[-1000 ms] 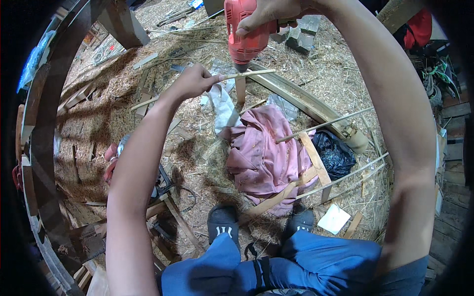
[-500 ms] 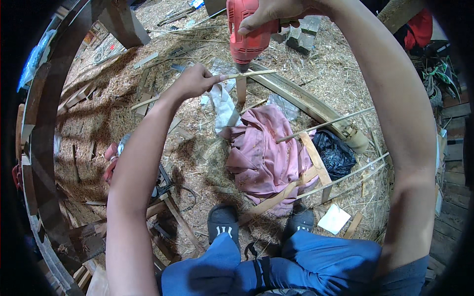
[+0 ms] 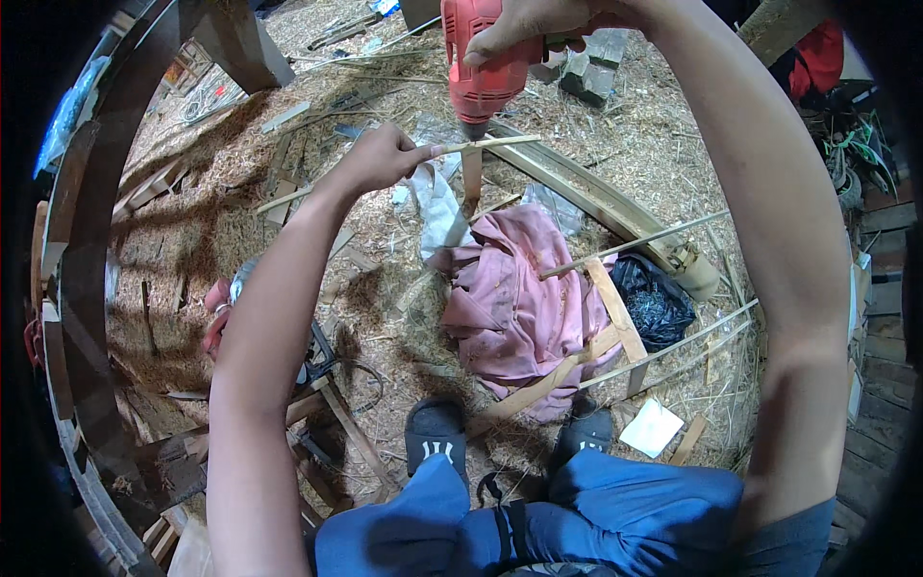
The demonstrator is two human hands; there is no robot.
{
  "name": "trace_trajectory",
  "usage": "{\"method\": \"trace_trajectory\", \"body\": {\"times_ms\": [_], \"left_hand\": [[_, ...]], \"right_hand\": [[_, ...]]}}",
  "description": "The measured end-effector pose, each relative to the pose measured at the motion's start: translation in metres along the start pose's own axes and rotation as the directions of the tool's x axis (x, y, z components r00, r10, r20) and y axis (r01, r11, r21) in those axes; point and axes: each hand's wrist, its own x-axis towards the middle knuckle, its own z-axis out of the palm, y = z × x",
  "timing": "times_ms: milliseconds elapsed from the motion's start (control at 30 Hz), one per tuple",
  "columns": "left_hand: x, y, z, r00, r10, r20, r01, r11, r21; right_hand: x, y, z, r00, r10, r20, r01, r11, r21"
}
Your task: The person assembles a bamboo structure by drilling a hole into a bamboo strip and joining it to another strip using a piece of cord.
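My right hand [image 3: 538, 27] is wrapped round the handle of a red power drill [image 3: 476, 91], which points downward. The chuck end meets a thin, light wooden strip [image 3: 505, 142] lying roughly level. My left hand [image 3: 383, 159] is closed on the strip's left end, between thumb and fingers. Below the strip, directly under the drill, stands a narrow upright piece of wood [image 3: 471, 178]; whether the two touch is hard to see. The drill's tip is too small to make out.
A pink cloth [image 3: 519, 288] lies before my feet, beside a black plastic bag [image 3: 649, 303] and joined wooden slats [image 3: 615, 308]. Long planks [image 3: 577, 188] stretch behind it. Wood shavings cover the floor. A curved dark wooden frame [image 3: 91, 288] rises at left; grey blocks [image 3: 588, 79] sit far off.
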Motion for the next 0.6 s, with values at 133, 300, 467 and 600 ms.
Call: {"method": "trace_trajectory", "body": {"times_ms": [133,300,467,600], "left_hand": [[-0.004,-0.004,-0.003,1.0,-0.026,-0.005,0.026,0.999,0.026],[0.002,-0.003,-0.005,0.999,-0.029,0.024,0.027,0.997,0.069],[0.001,-0.005,-0.005,1.0,-0.007,0.014,0.006,0.998,0.066],[0.004,-0.005,-0.004,1.0,-0.018,0.022,0.016,0.997,0.07]], "right_hand": [[0.006,0.008,-0.003,0.992,-0.066,0.107,0.044,0.98,0.193],[0.002,-0.001,0.0,1.0,-0.001,0.015,0.001,0.999,0.052],[-0.001,-0.002,0.0,0.997,-0.078,0.024,0.075,0.991,0.107],[-0.003,-0.007,0.0,1.0,0.01,0.001,-0.01,0.999,0.041]]}}
